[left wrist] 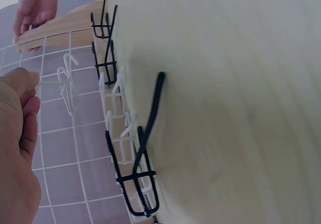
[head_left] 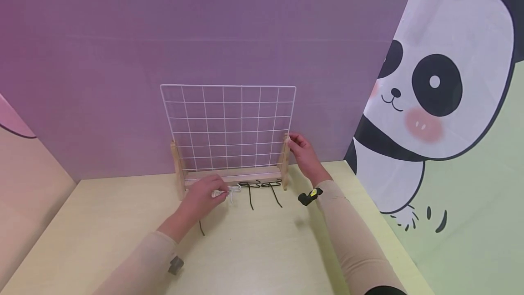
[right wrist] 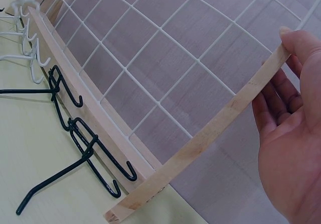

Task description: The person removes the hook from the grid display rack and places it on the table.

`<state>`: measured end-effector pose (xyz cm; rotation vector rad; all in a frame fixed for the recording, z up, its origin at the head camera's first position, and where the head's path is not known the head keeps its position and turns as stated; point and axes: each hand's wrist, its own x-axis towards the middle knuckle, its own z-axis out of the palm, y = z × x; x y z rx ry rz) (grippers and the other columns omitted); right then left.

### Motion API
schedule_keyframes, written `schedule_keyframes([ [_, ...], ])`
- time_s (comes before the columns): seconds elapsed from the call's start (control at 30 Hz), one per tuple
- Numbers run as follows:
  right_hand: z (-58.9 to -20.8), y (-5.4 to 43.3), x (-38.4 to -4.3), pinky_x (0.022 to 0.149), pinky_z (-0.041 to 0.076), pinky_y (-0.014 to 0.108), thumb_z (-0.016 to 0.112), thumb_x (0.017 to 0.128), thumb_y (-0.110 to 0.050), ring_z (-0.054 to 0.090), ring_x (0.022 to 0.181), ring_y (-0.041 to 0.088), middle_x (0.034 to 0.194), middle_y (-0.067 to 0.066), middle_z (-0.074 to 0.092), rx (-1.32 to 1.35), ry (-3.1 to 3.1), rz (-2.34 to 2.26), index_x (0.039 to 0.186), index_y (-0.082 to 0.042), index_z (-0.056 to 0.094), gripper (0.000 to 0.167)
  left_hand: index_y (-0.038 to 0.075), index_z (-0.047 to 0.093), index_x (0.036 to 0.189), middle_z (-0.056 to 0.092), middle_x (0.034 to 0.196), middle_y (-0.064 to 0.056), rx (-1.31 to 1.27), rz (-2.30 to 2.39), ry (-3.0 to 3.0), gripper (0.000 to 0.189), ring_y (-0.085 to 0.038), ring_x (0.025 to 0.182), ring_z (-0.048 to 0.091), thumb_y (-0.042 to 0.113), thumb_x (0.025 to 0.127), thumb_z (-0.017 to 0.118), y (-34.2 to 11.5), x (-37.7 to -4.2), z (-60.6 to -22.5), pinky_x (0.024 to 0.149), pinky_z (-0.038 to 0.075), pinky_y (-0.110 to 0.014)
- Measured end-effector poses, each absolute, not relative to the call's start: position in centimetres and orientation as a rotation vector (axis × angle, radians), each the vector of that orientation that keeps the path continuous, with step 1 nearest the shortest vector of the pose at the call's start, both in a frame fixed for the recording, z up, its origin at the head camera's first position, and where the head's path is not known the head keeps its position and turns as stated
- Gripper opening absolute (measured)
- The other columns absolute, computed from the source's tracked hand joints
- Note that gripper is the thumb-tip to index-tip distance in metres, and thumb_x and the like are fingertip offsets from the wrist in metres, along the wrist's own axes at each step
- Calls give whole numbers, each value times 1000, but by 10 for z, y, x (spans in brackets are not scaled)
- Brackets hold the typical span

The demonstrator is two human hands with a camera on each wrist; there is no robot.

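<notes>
A white wire grid (head_left: 233, 117) stands upright in a wooden stand (head_left: 233, 174) on the table. My left hand (head_left: 200, 197) pinches the straight prong of a white wire hook (left wrist: 67, 86) between thumb and finger, close in front of the grid. Whether that hook touches the grid, I cannot tell. With thumb and fingers, my right hand (right wrist: 296, 128) holds the upper end of the stand's right wooden post (right wrist: 200, 138). Along the stand's front bar lie white hooks (left wrist: 114, 98) and black hooks (right wrist: 90, 143), their prongs pointing outward.
The pale wooden table (head_left: 254, 249) spreads in front of the stand. Behind it rises a purple panel (head_left: 229, 26), and a wall with a panda drawing (head_left: 450, 81) stands at the right. One black hook's prong (head_left: 202, 228) shows beneath the left forearm.
</notes>
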<state>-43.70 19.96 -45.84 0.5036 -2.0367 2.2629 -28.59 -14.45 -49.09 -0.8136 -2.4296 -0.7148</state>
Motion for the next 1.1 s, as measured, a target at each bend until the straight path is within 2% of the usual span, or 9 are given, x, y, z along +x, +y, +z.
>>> schedule_keyframes([
  [0.33,-457,199,-436,124,42,42,59,114,-7,62,117,11,118,-6,69,511,-2022,2280,131,-5,64,19,18,76,93,68,93,11,-793,-691,-2580,21,-14,89,71,3,90,90,-146,-280,-497,83,64,-38],
  [0.6,-457,200,-437,126,40,43,59,113,-7,62,117,11,122,-2,67,526,-2022,2294,142,9,56,32,19,77,90,69,91,13,-844,-672,-2578,22,-12,86,72,1,89,89,-150,-283,-503,81,63,-36],
  [1.1,-457,200,-436,126,41,44,59,114,-7,61,117,13,120,-1,67,542,-2034,2276,139,5,60,28,20,77,89,63,91,15,-818,-709,-2675,22,-12,89,70,1,90,88,-152,-281,-510,82,64,-33],
])
